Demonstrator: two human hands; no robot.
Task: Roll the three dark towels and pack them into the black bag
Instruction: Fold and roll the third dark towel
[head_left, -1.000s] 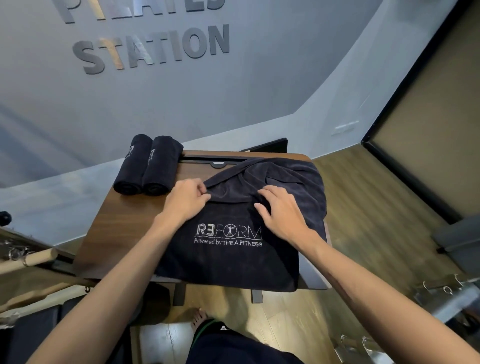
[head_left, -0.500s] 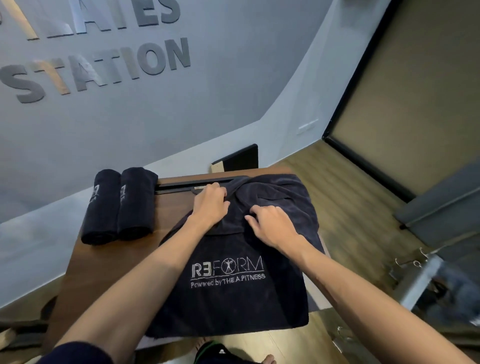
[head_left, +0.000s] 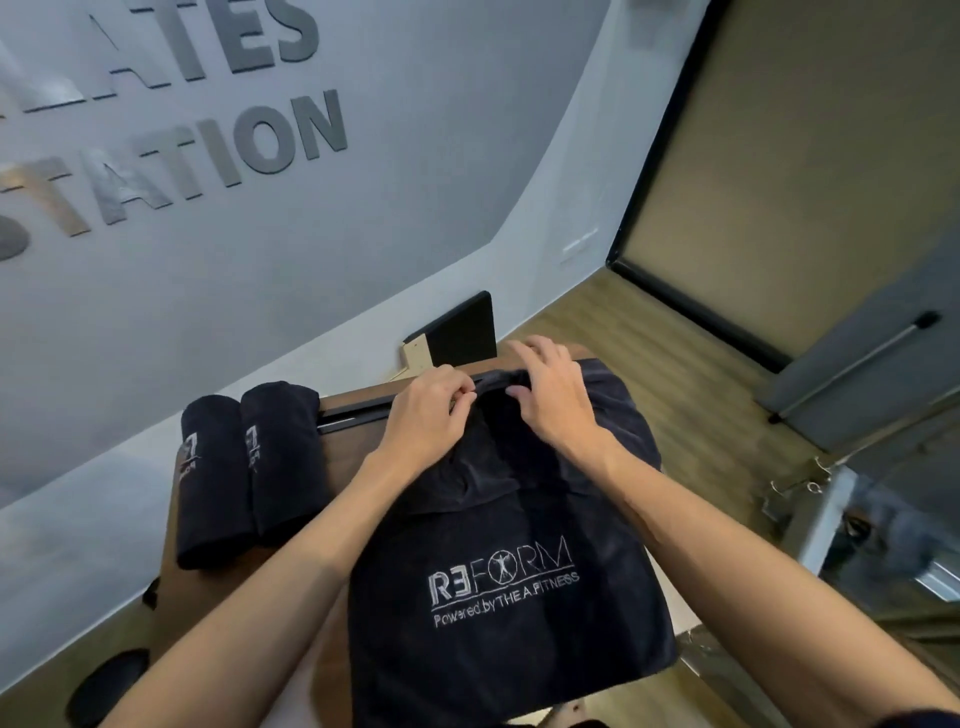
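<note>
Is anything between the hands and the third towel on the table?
Nothing visible. Left hand and right hand are already on the third towel's far edge. The two rolled towels lie apart on the left of the table.

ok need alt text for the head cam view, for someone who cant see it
Both hands, left hand and right hand, pinch the far edge of a dark towel spread on a wooden table. Two rolled towels lie side by side to its left.
</note>
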